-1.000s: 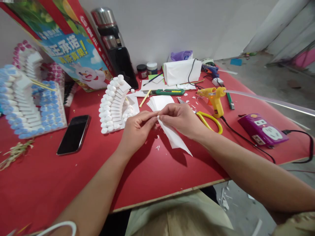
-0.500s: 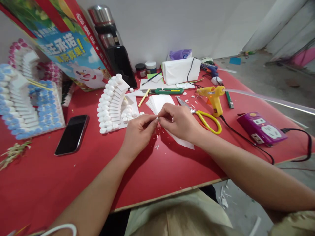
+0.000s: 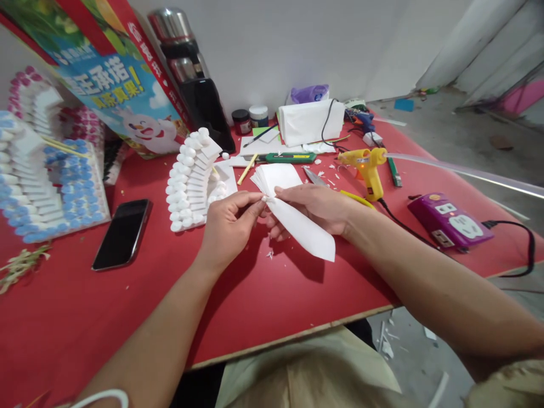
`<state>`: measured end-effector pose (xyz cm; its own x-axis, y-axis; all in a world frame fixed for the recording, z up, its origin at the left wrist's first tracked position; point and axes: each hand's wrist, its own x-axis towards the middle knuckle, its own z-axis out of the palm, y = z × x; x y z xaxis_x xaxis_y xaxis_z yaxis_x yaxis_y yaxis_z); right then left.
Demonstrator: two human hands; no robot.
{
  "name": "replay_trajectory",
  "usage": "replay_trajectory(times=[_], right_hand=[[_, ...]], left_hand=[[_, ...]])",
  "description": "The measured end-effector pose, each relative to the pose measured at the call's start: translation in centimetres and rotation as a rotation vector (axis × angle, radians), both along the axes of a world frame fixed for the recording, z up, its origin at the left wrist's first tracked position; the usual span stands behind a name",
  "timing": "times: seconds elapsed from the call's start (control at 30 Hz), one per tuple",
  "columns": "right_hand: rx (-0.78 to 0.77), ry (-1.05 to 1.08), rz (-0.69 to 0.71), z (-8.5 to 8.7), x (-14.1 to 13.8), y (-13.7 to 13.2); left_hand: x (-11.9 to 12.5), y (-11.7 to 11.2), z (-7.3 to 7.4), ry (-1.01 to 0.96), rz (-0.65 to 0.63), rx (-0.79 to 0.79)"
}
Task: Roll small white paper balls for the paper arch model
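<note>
Between my hands is a strip of white paper (image 3: pixel 304 228), gathered to a narrow twisted end on the left and flaring wide toward the lower right. My left hand (image 3: pixel 233 221) pinches that narrow end between thumb and fingertips. My right hand (image 3: pixel 312 205) holds the paper just beside it, thumb on top and fingers curled underneath. A fanned stack of white paper (image 3: pixel 278 174) lies just beyond my hands. Left of them stands a white model with a curved row of steps and rounded white pieces (image 3: pixel 187 184), partly hidden by my left hand.
Scissors with yellow handles (image 3: pixel 357 198) lie partly behind my right hand. Nearby are a yellow glue gun (image 3: pixel 368 170), a purple power socket (image 3: pixel 453 222) and a green cutter knife (image 3: pixel 289 157). A phone (image 3: pixel 123 233) and a blue-and-white model (image 3: pixel 76 187) are on the left.
My right hand has turned over, with its fingers now under the paper. The strip has come into full view above the table, and my left hand has shifted slightly left.
</note>
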<state>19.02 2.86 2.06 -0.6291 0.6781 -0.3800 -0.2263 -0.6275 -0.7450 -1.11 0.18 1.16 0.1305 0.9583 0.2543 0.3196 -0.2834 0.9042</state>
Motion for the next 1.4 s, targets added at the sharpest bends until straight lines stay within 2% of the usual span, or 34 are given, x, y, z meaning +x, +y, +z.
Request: replay_trajectory(times=[0.13,0.43,0.73,0.83,0.93,1.0,1.07,1.17,1.27,1.4], right_hand=[[0.016,-0.016,-0.042,-0.2,-0.3,-0.3],[0.041,-0.099,-0.051,0.5,0.1,-0.3],[0.174,-0.238,-0.115,0.3,-0.1,-0.4],[0.284,-0.294,-0.16,-0.2,-0.3,-0.4],[0.505,-0.428,-0.217,-0.5,-0.6,-0.7],[0.653,-0.541,-0.264,-0.3,-0.9,-0.9],[0.73,-0.596,-0.306,-0.1,-1.1,-1.1],[0.663,-0.523,-0.301,0.1,-1.2,-1.3],[0.588,-0.448,-0.303,-0.1,-1.2,-1.3],[0.567,-0.447,-0.321,-0.2,-1.2,-1.4]], left_hand=[[-0.1,0.0,-0.2,0.076,-0.02,0.087],[0.0,0.0,-0.2,0.111,-0.052,0.134],[0.1,-0.3,0.1,0.153,-0.025,0.031],[0.2,-0.5,0.1,0.15,-0.019,0.017],[0.4,-0.7,0.0,0.161,-0.003,0.043],[0.6,-0.9,-0.1,0.175,0.003,0.091],[0.8,-1.0,-0.1,0.21,0.011,0.181],[0.8,-0.9,-0.3,0.344,0.033,0.387],[0.7,-0.9,-0.6,0.558,0.046,0.569],[0.9,-1.0,-0.9,0.782,0.079,0.688]])
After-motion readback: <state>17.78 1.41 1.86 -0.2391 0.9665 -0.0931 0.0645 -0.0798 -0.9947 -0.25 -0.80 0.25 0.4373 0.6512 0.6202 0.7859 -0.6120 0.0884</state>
